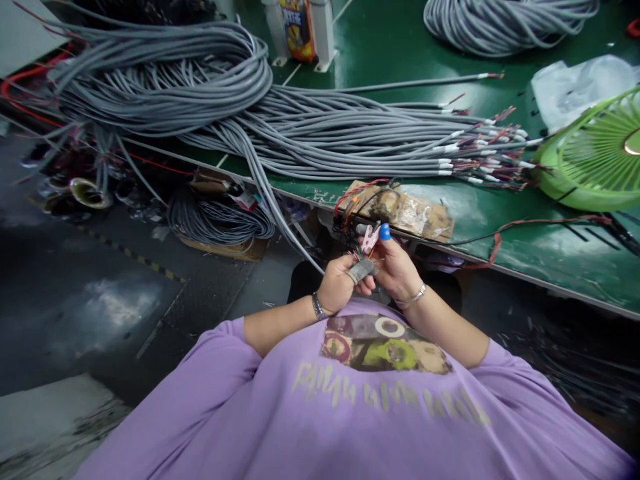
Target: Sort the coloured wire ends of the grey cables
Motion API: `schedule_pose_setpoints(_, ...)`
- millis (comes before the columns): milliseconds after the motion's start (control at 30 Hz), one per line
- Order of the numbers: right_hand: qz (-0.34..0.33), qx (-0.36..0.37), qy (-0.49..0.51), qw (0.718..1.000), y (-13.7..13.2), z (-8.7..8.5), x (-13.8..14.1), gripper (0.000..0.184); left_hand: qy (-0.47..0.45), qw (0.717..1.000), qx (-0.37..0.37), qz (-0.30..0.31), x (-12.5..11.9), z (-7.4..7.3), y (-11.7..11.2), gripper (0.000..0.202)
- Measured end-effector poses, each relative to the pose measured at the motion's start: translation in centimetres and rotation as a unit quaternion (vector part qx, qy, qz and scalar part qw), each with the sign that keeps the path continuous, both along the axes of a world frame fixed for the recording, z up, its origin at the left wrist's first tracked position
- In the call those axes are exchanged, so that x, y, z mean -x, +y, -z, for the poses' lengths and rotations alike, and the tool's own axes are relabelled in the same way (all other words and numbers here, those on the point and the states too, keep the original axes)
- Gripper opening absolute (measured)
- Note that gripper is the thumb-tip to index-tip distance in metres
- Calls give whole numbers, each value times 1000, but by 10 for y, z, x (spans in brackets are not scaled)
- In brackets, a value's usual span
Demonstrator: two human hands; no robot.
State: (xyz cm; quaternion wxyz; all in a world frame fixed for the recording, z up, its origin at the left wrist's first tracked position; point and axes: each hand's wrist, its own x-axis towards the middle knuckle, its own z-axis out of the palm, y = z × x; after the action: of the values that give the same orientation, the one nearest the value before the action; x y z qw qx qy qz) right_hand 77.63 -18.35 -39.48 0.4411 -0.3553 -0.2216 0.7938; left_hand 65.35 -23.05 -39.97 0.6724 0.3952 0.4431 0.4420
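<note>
Left hand [337, 285] grips a grey cable [290, 231], right hand [400, 268] a pink clip [370, 240]; thin wires [357, 255] between them look fragile, the springier cable safer to hold.

This looks like a workshop or factory floor given over to wiring. A long green bench [380, 47] carries a thick heap of grey cables [325, 140] with coloured wire ends [503, 150] showing. Beneath it, a darker coil [220, 220] rests on cardboard [255, 251], and yellow-and-black tape [133, 255] crosses the dark, scuffed floor [115, 300].
</note>
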Motion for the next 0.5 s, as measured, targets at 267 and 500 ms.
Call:
schedule_pose_setpoints(267, 34, -10, -4, 999, 2, 7, 1, 52, 32, 999, 11, 6, -1, 2, 1, 46)
schedule_pose_setpoints(500, 38, 3, 7, 999, 1, 2, -3, 58, 2, 1000, 26, 7, 7, 0, -5, 45)
